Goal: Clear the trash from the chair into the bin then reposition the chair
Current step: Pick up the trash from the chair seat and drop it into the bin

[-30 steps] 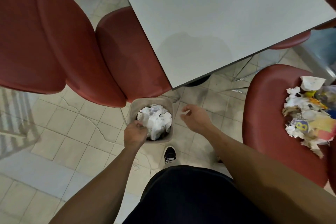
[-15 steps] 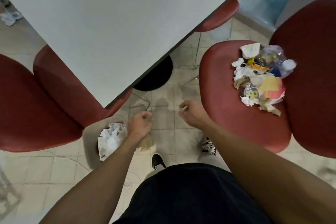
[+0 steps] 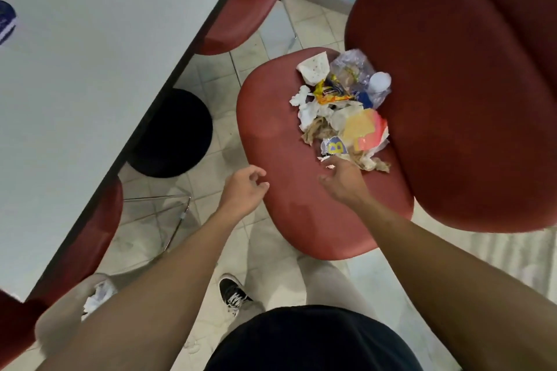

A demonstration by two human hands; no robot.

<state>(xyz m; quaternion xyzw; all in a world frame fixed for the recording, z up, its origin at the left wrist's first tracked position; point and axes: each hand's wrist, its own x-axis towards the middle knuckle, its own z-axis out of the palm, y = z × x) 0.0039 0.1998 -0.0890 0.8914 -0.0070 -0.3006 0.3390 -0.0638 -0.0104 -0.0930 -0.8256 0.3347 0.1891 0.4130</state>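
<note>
A red padded chair (image 3: 286, 208) stands right of centre, its tall backrest filling the upper right. On the back of its seat lies a pile of trash (image 3: 343, 111): crumpled tissues, wrappers, a clear plastic bottle, a yellow and pink carton. My right hand (image 3: 342, 179) reaches over the seat, fingers loosely spread, just short of the pile's near edge and holding nothing. My left hand (image 3: 245, 187) hovers at the seat's left edge with relaxed, slightly curled fingers, empty. The beige bin (image 3: 63, 313) with white paper inside sits at the lower left, partly hidden by my left arm.
A white table (image 3: 90, 75) fills the upper left, on a black round base (image 3: 174, 132). Other red chairs are tucked under it at the far side (image 3: 244, 6) and near left (image 3: 87, 250). My black shoe (image 3: 232, 292) stands on the tiled floor.
My view has swung from the bin to the chair. Both hands have left the bin and moved up to the seat, the right one nearing the trash pile.
</note>
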